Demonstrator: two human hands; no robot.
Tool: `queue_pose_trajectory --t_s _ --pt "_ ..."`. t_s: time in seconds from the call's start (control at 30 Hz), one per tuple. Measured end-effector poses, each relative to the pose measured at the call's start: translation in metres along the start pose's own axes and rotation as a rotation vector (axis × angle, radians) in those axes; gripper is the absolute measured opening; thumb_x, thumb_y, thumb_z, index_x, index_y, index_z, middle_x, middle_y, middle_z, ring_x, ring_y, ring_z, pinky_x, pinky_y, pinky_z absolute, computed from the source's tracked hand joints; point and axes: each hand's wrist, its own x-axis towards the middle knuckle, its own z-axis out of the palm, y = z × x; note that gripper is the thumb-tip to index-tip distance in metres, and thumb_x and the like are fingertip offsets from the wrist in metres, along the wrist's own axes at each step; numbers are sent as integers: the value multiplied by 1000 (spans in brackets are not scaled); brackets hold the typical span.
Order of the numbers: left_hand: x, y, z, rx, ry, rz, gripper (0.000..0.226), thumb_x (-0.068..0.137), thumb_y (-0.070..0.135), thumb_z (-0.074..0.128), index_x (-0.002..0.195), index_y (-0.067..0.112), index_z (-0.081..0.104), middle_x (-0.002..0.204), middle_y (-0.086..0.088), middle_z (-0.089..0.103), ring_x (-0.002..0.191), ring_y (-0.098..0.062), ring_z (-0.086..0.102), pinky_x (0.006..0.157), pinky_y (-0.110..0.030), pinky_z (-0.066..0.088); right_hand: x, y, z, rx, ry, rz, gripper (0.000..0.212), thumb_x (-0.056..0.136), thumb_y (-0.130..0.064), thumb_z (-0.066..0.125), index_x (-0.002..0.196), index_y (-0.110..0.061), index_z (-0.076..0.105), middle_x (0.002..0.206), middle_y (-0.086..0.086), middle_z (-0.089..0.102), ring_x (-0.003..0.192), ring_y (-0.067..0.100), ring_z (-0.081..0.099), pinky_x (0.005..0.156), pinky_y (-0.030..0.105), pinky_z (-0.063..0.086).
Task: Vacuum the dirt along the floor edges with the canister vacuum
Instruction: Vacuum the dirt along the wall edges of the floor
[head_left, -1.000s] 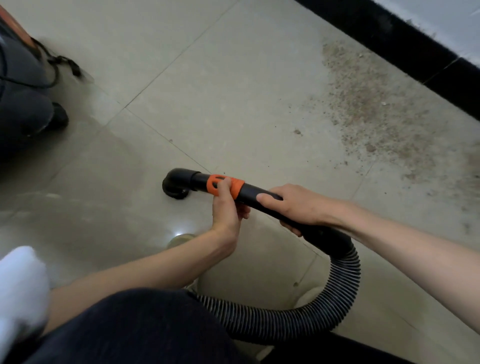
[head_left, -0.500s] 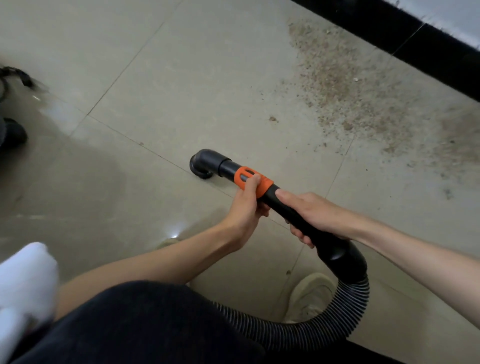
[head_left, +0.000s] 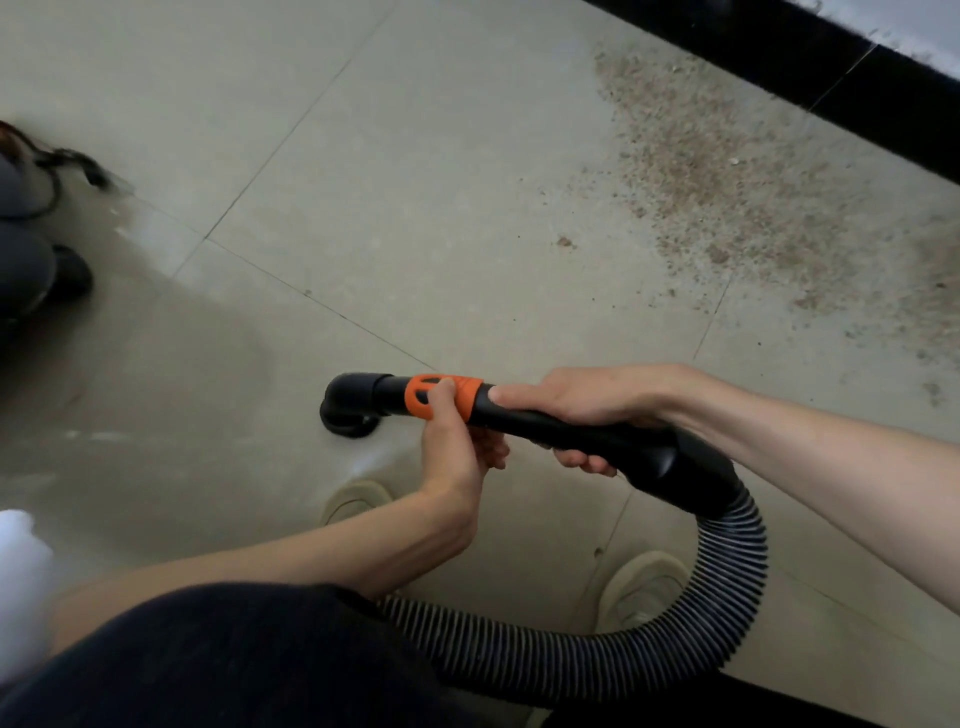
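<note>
I hold the black vacuum handle (head_left: 587, 434) level above the floor. My left hand (head_left: 457, 447) grips its orange collar (head_left: 441, 397) from below, thumb on the orange part. My right hand (head_left: 587, 402) is wrapped round the black tube just behind the collar. The handle ends in a black elbow nozzle (head_left: 350, 402) that points down at the tile, left of my hands. A ribbed grey-black hose (head_left: 675, 639) loops from the handle's back end down and under my arms. Brown dirt (head_left: 727, 192) is scattered over the tile at the upper right, along the black baseboard (head_left: 831, 67).
The dark canister vacuum (head_left: 21, 265) with its cord (head_left: 72, 161) sits at the left edge. My two light shoes (head_left: 641, 587) stand on the beige tile floor (head_left: 389, 182) beneath the hose. My dark trouser knee (head_left: 218, 660) fills the lower left.
The view has swung left and back, so the canister is in sight again. The handle has turned from slanted to nearly level. Both hands keep their hold.
</note>
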Motion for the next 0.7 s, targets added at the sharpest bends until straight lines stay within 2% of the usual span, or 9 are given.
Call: queue_pose_trajectory --t_s 0.1,0.23,0.33,0.43,0.5,0.63,0.7 --pt "-1 -1 -1 -32 23 -12 50 98 41 26 73 8 53 41 -2 46 34 -13 43 37 -19 34 1 -9 -3 -72 -27 25 60 87 -72 43 74 -13 47 45 1 50 34 17 45 41 19 41" --pt "4 3 7 -50 16 -25 47 97 42 28 75 9 53 44 -2 47 36 -14 43 39 -21 35 0 -8 -8 -95 64 -53 57 87 -66 46 69 -13 57 46 2 51 37 18 46 42 22 42" --pt "14 11 25 -44 -69 -12 42 97 42 28 74 13 48 55 -2 48 41 -12 41 42 -22 35 -4 3 -12 -34 184 -134 56 88 -66 46 82 -14 67 44 -1 52 36 16 48 40 22 43" --pt "16 5 47 16 -214 -42 40 98 40 28 72 15 46 51 3 49 44 -9 43 44 -21 37 -12 31 -12 104 332 -130 53 89 -63 46 84 -14 64 42 0 53 34 16 48 39 22 42" --pt "15 -3 63 96 -315 -93 38 99 39 30 75 15 47 56 3 52 53 -10 46 51 -21 39 -20 56 -11 204 418 -98 52 90 -62 46 81 -13 60 41 1 53 33 17 48 37 21 40" --pt "16 -6 101 195 -429 -209 36 100 37 34 95 7 53 93 -15 58 87 -26 56 75 -34 47 -29 90 -14 383 593 -60 53 91 -61 48 80 -11 56 40 4 53 31 18 47 35 22 39" --pt "21 -2 119 222 -433 -206 33 100 34 37 90 6 52 92 -16 57 87 -28 58 77 -36 50 -25 94 -20 436 684 -67 52 90 -62 49 77 -11 55 40 4 53 31 18 47 35 23 40"
